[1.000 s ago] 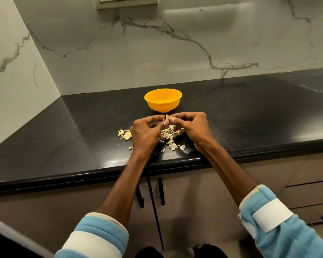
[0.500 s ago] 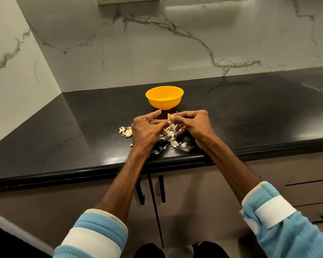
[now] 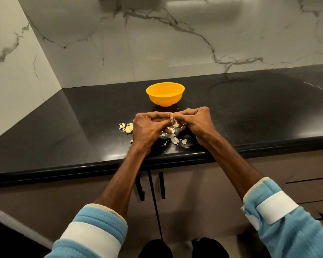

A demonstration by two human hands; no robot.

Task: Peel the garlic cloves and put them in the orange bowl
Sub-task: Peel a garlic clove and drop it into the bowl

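Observation:
A small pale garlic clove (image 3: 171, 116) is pinched between the fingertips of my left hand (image 3: 149, 127) and my right hand (image 3: 196, 122), just above the black counter. Both hands have curled fingers and meet at the clove. The orange bowl (image 3: 165, 94) stands on the counter right behind my hands, a short gap away; I cannot tell what lies inside it. Loose garlic cloves and skins (image 3: 127, 128) lie left of my left hand. More peel scraps (image 3: 173, 139) lie under and between my hands, partly hidden.
The black counter (image 3: 250, 108) runs left to right, with its front edge (image 3: 82, 167) just below my wrists. Marble walls (image 3: 157, 43) close the back and the left side. Cabinet doors with black handles (image 3: 161, 185) sit below the counter.
Both hands stay together on the clove, with small finger shifts as they work at its skin. The view has tilted down a little, so the wall socket has left the top.

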